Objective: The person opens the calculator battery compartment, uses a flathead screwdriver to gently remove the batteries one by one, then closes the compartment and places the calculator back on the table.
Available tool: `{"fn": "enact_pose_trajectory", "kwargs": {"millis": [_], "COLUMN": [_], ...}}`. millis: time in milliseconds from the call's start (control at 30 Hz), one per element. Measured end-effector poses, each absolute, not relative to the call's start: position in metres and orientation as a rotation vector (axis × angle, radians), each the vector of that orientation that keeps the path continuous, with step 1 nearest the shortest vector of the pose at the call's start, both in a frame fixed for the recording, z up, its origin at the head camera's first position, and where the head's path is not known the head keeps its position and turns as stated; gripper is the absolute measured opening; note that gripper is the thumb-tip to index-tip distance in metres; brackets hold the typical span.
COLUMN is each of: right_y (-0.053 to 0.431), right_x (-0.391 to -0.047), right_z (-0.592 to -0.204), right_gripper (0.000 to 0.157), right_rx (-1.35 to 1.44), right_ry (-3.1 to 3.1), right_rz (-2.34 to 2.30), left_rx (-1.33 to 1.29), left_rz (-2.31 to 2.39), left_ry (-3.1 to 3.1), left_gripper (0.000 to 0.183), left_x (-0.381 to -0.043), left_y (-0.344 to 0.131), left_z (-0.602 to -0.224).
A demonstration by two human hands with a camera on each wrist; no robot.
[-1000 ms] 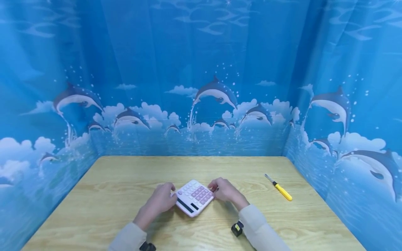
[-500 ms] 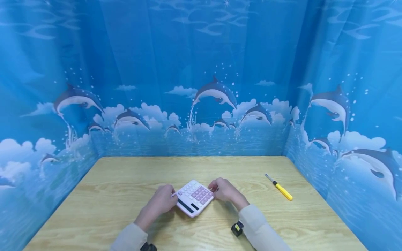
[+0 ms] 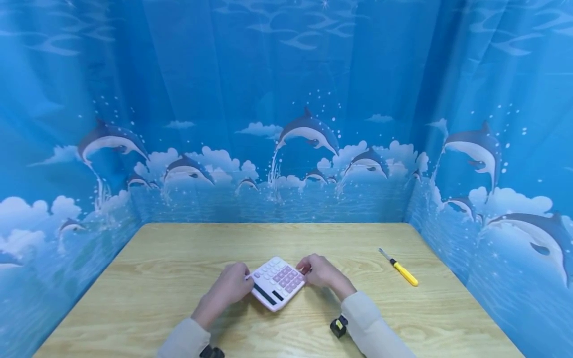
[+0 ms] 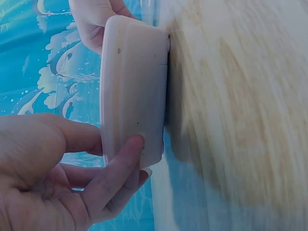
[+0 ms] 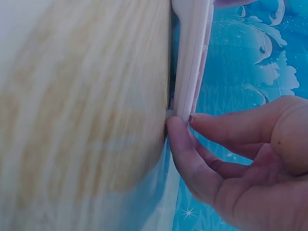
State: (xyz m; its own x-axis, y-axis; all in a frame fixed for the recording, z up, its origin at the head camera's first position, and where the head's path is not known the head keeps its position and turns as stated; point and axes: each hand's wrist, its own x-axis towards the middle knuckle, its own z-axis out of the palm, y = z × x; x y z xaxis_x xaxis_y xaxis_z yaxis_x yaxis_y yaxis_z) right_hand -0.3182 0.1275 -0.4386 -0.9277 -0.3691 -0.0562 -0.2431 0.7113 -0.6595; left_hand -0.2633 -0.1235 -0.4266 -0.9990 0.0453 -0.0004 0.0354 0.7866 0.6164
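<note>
A white and pink calculator lies turned at an angle between my two hands, its dark display towards me and its keys facing up. My left hand pinches its left corner; in the left wrist view the fingertips press against the calculator's thick side wall. On the opposite corner, my right hand pinches the thin end between thumb and fingers, as the right wrist view shows the calculator's edge close over the table. Its underside is hidden from the head view.
A screwdriver with a yellow handle lies on the wooden table to the right, its tip pointing away. Blue curtains with dolphins enclose the table at the back and sides.
Both hands keep their hold on the calculator, which stays in nearly the same place. My left hand's fingers have shifted slightly at its corner.
</note>
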Motion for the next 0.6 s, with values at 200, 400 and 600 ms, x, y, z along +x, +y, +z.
{"fn": "enact_pose_trajectory", "kwargs": {"millis": [200, 400, 600], "right_y": [0.127, 0.126, 0.124], "right_x": [-0.318, -0.316, -0.315], "right_z": [-0.438, -0.436, -0.436], "right_gripper": [0.042, 0.035, 0.033], "right_rx": [-0.448, -0.439, -0.42], "right_ry": [2.683, 2.654, 2.608], "right_rz": [-1.049, -1.07, -1.116], "left_rx": [0.007, 0.001, 0.002], "left_rz": [1.051, 1.103, 1.171], "left_ry": [2.924, 2.929, 2.921], "left_gripper": [0.008, 0.022, 0.032], "left_x": [-0.263, -0.264, -0.261], "left_y": [-0.123, -0.123, -0.123], "left_z": [-0.421, -0.417, -0.413]}}
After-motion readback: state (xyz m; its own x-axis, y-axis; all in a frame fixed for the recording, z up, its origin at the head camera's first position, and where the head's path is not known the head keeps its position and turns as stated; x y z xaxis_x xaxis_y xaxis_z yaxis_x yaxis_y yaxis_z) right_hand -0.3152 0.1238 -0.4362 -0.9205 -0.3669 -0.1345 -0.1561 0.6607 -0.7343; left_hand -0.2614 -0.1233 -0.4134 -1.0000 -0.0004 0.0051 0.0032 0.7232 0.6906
